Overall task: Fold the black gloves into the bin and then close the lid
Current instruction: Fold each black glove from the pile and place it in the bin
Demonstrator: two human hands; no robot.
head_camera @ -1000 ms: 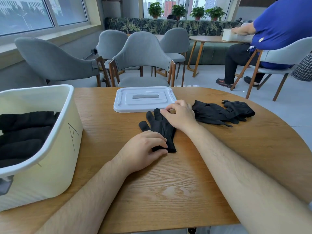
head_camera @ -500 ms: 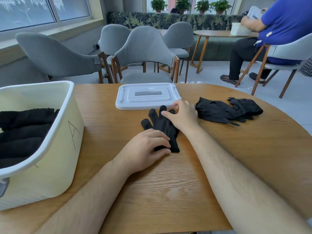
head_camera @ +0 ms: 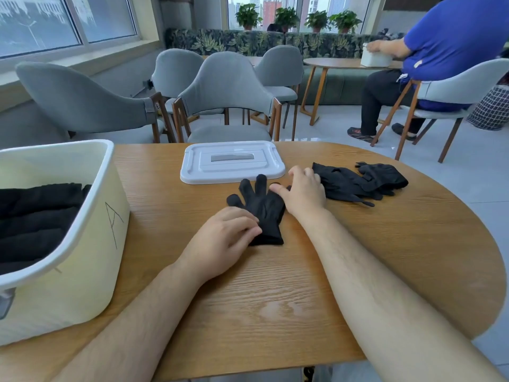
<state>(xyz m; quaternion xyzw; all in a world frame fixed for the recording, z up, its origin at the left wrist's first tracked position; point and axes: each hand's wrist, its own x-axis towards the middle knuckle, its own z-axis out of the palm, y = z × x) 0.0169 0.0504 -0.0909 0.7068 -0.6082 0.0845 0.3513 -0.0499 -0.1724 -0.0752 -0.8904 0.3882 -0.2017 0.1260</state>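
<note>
A black glove [head_camera: 264, 208] lies flat in the middle of the wooden table [head_camera: 275, 299], fingers pointing away from me. My left hand [head_camera: 224, 238] rests on its cuff end, fingertips on the fabric. My right hand [head_camera: 303, 193] lies on the glove's right side by the finger part, its thumb touching the fabric. A loose pile of more black gloves [head_camera: 358, 181] sits just right of that hand. The cream bin [head_camera: 91, 244] at the left, marked with an A, holds several folded black gloves [head_camera: 35, 216]. Its white lid [head_camera: 232, 162] lies flat beyond the glove.
Grey chairs [head_camera: 225, 89] stand along the table's far edge. A person in a blue shirt [head_camera: 446, 45] sits at another table at the back right. The table's curved edge runs close on the right.
My right hand has slid a little to the right along the glove's fingers, uncovering more of them. My left hand stays on the cuff. The view has tilted slightly.
</note>
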